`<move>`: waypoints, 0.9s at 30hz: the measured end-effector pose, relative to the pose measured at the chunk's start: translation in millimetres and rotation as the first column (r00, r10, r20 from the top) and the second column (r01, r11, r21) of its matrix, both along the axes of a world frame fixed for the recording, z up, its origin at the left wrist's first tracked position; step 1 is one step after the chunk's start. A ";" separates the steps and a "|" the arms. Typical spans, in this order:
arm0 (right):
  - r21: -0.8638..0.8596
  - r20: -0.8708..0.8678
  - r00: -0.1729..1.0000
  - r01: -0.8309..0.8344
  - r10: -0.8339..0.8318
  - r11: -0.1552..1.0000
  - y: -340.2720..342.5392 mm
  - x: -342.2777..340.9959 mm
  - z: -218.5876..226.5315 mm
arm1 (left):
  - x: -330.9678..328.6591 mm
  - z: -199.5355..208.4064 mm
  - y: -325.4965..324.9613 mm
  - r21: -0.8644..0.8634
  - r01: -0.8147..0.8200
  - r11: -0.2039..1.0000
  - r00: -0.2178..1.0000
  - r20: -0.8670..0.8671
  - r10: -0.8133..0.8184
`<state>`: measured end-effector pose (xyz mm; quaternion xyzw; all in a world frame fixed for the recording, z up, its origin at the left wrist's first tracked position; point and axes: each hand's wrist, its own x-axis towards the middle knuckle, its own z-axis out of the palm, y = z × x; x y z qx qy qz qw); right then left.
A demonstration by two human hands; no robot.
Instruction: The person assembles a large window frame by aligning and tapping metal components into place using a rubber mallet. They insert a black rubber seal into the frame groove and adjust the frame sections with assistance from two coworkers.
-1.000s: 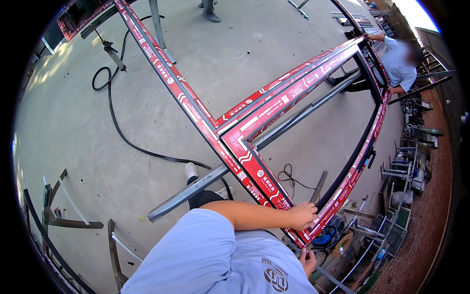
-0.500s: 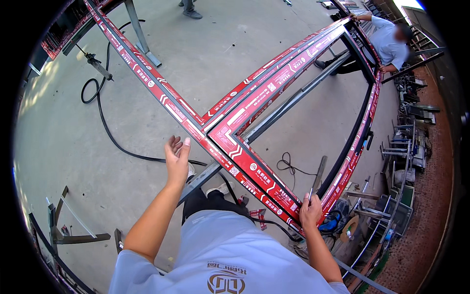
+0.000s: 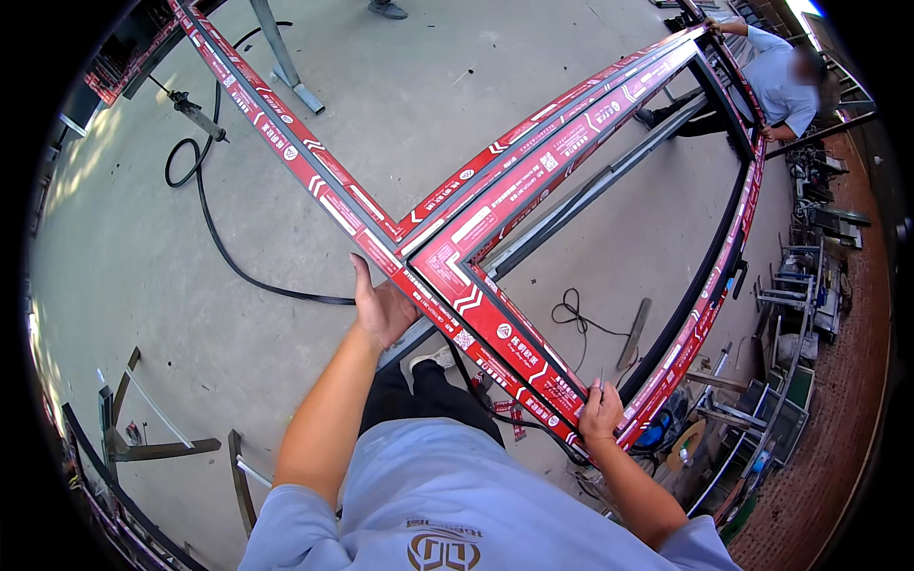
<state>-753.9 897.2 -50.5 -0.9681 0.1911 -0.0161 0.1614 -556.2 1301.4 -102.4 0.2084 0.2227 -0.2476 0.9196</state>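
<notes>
A large window frame (image 3: pixel 509 335), wrapped in red and white protective film with dark edges, stretches in front of me. My left hand (image 3: pixel 384 314) is at its near edge, below the inner sash corner; the thumb points up, apart, while the fingertips pass out of sight at the frame's underside. At the near right corner, my right hand (image 3: pixel 601 414) is closed against the frame. A slim, pointed thing (image 3: pixel 602 375) sticks up from its fingers, too small to name surely. The far right end of the frame is held by a co-worker (image 3: pixel 779 81) in a light shirt.
Grey metal supports (image 3: pixel 405 341) run under the frame. A black hose (image 3: pixel 224 249) and a thin cable (image 3: pixel 574 306) lie on the concrete floor. Metal profiles (image 3: pixel 124 419) stand at left; tools and scrap (image 3: pixel 790 352) crowd the right side by a brick-coloured strip.
My left hand has moved right and up from beside the frame to its near edge. My right hand stays at the corner. The whole view has shifted slightly.
</notes>
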 end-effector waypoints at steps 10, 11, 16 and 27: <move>0.030 -0.022 1.000 -0.012 0.013 0.999 -5.1 0.5 -3.1 | 10.8 -31.4 -12.1 0.026 -0.035 0.999 0.997 -0.067 0.036; 0.028 -0.028 1.000 -0.009 0.010 1.000 -6.7 -0.1 -4.2 | 12.7 -33.5 -12.3 -0.017 -0.062 0.998 0.996 -0.072 0.060; 0.024 -0.054 0.999 0.009 -0.008 1.000 -9.5 -3.2 -4.4 | 17.0 -26.3 -14.6 -0.068 -0.097 0.993 0.994 -0.055 0.093; 0.048 -0.041 0.999 0.002 0.000 0.999 -4.6 -1.2 -1.9 | 14.6 -25.4 -3.1 -0.111 -0.118 0.987 0.989 -0.106 0.107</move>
